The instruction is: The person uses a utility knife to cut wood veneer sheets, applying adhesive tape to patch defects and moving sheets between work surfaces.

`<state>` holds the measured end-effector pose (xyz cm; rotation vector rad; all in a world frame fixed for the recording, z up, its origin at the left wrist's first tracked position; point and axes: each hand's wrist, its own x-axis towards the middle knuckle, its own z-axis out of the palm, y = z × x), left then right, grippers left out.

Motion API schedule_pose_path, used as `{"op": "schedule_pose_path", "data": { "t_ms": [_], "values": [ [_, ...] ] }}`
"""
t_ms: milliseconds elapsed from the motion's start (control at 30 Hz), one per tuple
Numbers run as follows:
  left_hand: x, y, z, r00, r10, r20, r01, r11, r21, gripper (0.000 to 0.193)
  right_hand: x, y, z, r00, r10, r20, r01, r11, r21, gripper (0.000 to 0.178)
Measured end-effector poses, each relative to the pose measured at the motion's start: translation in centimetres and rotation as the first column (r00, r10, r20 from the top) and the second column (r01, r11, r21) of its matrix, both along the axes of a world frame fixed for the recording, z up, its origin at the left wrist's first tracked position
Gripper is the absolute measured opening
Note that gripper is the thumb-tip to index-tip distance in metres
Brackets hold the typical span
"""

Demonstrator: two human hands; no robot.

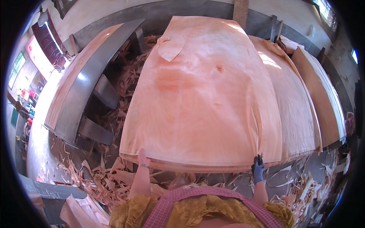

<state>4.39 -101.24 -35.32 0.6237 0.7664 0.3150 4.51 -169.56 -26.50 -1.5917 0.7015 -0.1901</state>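
Note:
A wide stack of thin pale-orange wood veneer sheets (pixel 197 114) lies in front of me, its layered near edge facing me. The top sheet has a knot and a loose torn flap near its far left. At the left of the near edge, my bare left hand (pixel 143 157), with a bracelet at the wrist, is closed on the veneer sheet, its thumb on top. Toward the right of the same edge, my right hand (pixel 258 167), in a dark blue and black glove, pinches the sheet where a raised crease runs away from me. The undersides of my fingers are hidden.
More veneer (pixel 291 102) lies against the stack's right side, with a brown board stack (pixel 317 91) beyond. A long grey-topped bench (pixel 91 72) stands at the left. Curled wood scraps (pixel 114 178) cover much of the floor around me. A post (pixel 240 15) rises behind the stack.

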Motion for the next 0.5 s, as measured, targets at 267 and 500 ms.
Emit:
{"op": "schedule_pose_path", "data": {
  "t_ms": [267,500],
  "values": [
    [1.0,-1.3,-1.3,0.993,0.113,-0.039,-0.113,0.994,0.002,0.037,-0.1,-1.2,-1.6,0.999,0.028,-0.033,-0.031,0.994,-0.102,0.037],
    [0.6,-0.5,-2.4,0.980,0.199,-0.022,-0.198,0.979,0.049,0.032,-1.3,-0.4,-0.4,0.998,0.039,-0.041,-0.043,0.994,-0.103,0.039]
  ]
}}
